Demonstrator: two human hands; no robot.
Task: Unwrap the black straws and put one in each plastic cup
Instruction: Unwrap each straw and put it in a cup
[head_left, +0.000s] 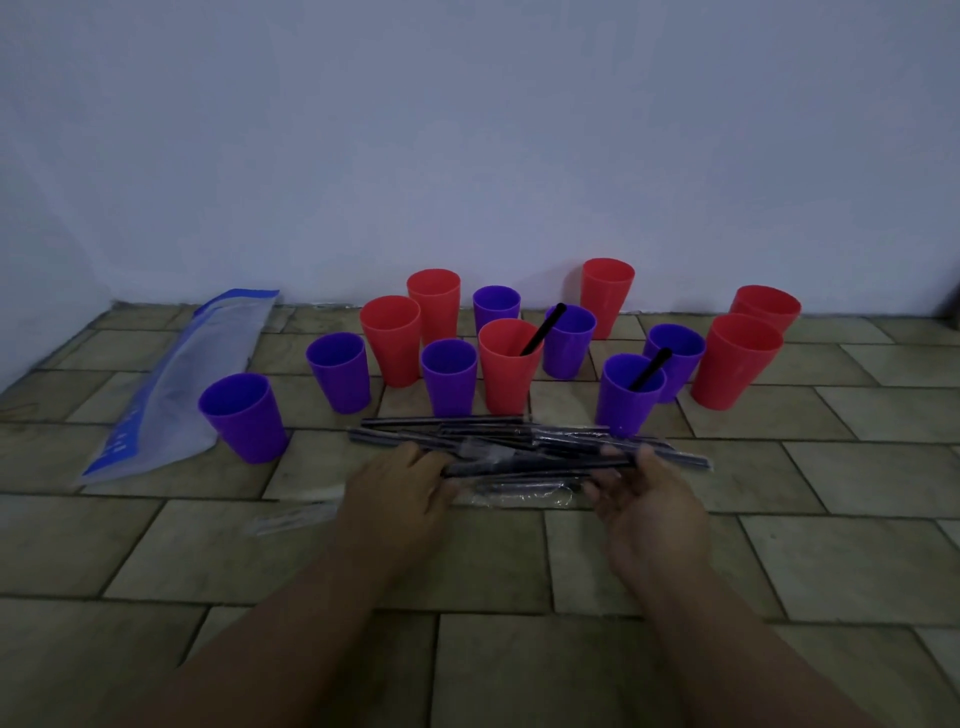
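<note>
Holding one wrapped straw (524, 462) w/ left hand (395, 488) & right hand (644, 493) pinching its ends; we judge it light, wrapper slippery, tear at tip.

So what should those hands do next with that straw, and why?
Probably pull the wrapper off the wrapped straw that the left hand and right hand hold at its ends. Only the red cup and purple cup have straws; the others look empty.
</note>
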